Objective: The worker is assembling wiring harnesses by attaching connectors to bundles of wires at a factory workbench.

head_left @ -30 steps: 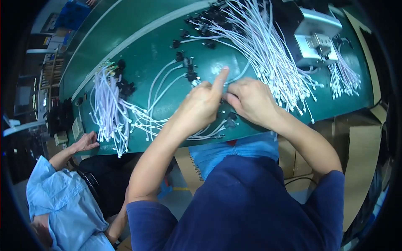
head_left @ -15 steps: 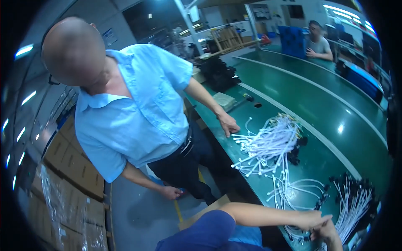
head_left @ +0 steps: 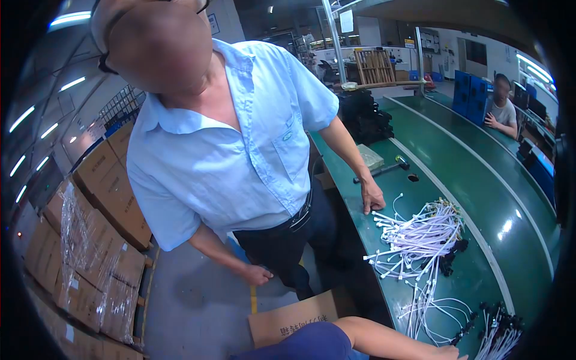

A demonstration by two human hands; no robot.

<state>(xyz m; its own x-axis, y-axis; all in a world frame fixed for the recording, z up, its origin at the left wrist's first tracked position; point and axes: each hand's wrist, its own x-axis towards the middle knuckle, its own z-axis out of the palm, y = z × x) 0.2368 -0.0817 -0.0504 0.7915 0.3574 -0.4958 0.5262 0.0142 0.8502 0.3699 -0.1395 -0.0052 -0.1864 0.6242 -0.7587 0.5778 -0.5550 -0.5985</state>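
My left forearm reaches in from the lower edge, and my left hand (head_left: 445, 352) lies low over the near part of the green bench. The lower edge cuts off its fingers, so its grip does not show. Just beyond it are loose white cables (head_left: 423, 307) with black connector ends. To its right lies a bundle of white cables (head_left: 499, 336) with black ends. Farther up the bench rests a larger pile of white cables (head_left: 420, 237), with white plugs on the left side and brass-coloured ends at the far side. My right hand is out of view.
A person in a light blue shirt (head_left: 240, 144) stands at the bench's left edge, one hand (head_left: 372, 197) on it. Beyond lie a hammer (head_left: 384, 169) and black parts (head_left: 363, 117). An open carton (head_left: 294, 321) is near me; wrapped cartons (head_left: 90, 258) stand left. Another person (head_left: 503, 111) sits far right.
The view has swung up and left, so the scene sits lower and farther right. My hands were together by the cables; now the right is out of frame and the left partly cut off.
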